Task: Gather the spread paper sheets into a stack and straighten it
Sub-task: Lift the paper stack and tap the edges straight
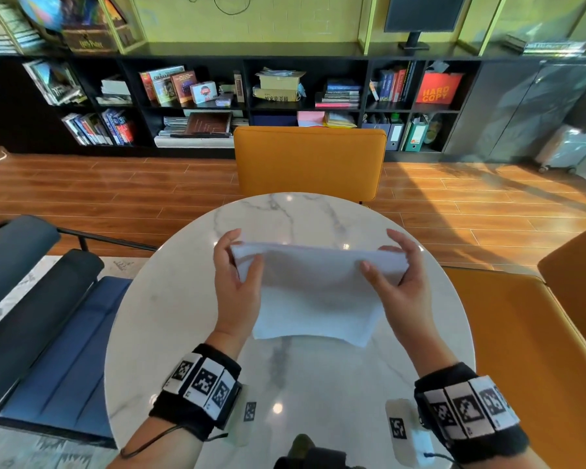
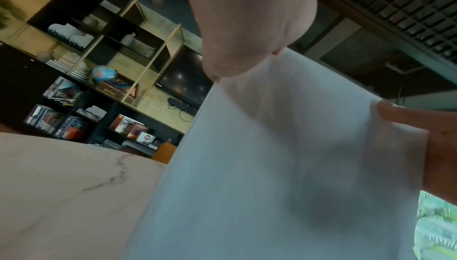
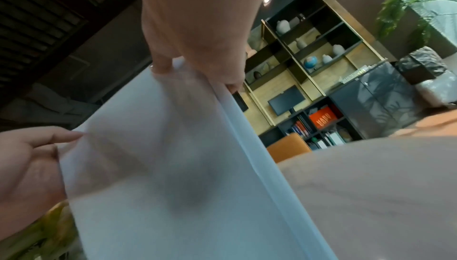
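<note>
A stack of white paper sheets (image 1: 315,292) stands tilted over the round marble table (image 1: 170,326), its lower edge near the tabletop. My left hand (image 1: 239,265) grips the stack's upper left corner, thumb on the near face, fingers behind. My right hand (image 1: 391,265) grips the upper right corner the same way. In the left wrist view the paper stack (image 2: 284,166) fills the frame, with my left hand (image 2: 296,80) pinching its top. In the right wrist view the paper stack (image 3: 173,166) shows its layered edge under my right hand (image 3: 138,96).
An orange chair (image 1: 310,160) stands at the table's far side, and another orange chair (image 1: 535,340) at the right. A blue seat (image 1: 65,346) is on the left. A black bookshelf (image 1: 217,96) lines the far wall.
</note>
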{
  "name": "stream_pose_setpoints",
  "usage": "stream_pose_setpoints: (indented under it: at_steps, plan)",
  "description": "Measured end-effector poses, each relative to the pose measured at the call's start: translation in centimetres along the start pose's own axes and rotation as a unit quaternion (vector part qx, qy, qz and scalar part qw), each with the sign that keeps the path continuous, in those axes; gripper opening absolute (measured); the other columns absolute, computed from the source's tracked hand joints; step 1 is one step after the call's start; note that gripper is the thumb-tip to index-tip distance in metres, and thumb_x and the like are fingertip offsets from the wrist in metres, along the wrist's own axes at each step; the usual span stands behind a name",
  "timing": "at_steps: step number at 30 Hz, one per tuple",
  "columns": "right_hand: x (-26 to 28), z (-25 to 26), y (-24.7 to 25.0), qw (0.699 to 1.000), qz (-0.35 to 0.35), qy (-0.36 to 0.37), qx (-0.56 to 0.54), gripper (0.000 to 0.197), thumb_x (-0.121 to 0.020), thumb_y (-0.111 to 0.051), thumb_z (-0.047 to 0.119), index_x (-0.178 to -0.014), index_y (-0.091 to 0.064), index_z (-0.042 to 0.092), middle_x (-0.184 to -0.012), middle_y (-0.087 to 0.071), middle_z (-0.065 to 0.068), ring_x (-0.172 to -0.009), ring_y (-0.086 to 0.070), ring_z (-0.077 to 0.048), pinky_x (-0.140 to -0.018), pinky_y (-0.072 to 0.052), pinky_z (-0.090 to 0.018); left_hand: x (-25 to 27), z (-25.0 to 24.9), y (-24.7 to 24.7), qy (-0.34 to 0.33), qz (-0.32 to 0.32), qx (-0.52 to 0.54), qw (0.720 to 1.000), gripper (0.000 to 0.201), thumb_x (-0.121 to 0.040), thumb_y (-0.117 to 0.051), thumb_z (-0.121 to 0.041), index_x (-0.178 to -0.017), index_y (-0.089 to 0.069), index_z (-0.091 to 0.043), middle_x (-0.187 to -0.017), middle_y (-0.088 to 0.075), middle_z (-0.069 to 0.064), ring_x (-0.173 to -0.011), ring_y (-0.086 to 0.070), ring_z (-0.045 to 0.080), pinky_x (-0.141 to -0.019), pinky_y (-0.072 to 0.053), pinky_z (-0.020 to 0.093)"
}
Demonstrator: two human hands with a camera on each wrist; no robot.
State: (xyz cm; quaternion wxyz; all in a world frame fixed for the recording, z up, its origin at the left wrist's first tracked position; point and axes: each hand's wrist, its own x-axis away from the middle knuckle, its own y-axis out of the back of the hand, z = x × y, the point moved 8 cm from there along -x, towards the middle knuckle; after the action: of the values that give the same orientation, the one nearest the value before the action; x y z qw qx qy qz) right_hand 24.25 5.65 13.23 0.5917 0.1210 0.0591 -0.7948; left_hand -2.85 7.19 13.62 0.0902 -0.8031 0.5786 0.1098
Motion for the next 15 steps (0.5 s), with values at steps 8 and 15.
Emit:
stream_pose_setpoints:
  at_steps: [8,15]
  plan:
    - [1.5,-3.3,-0.9,0.994,-0.044,-0.100,0.011,0.024,-0.080,-0.072,0.020,-0.102,-0.066,0.013,-0.091,-0.073,-0.003,-0.087,-0.071,-0.021,-0.072,-0.057,-0.029,1.2,2.1,-0.1,0.069,-0.020,0.019,0.997,0.029,-0.081,-0.053,-0.013,-0.096,-0.049,-0.038,-0.104,-0.061,0.004,-0.094,-0.060,0.019,-0.078,-0.049,0.034]
    - [2.5,-7.2,-1.9,0.982,0.014,-0.188,-0.001,0.037,-0.074,-0.074,0.022,-0.107,-0.063,0.009,-0.100,-0.073,-0.014,-0.096,-0.070,-0.033,-0.080,-0.057,-0.045,2.3,5.5,-0.5,0.155,0.025,0.021,0.987,0.028,-0.076,-0.050,-0.018,-0.102,-0.054,-0.030,-0.103,-0.063,0.009,-0.100,-0.061,0.033,-0.081,-0.052,0.044]
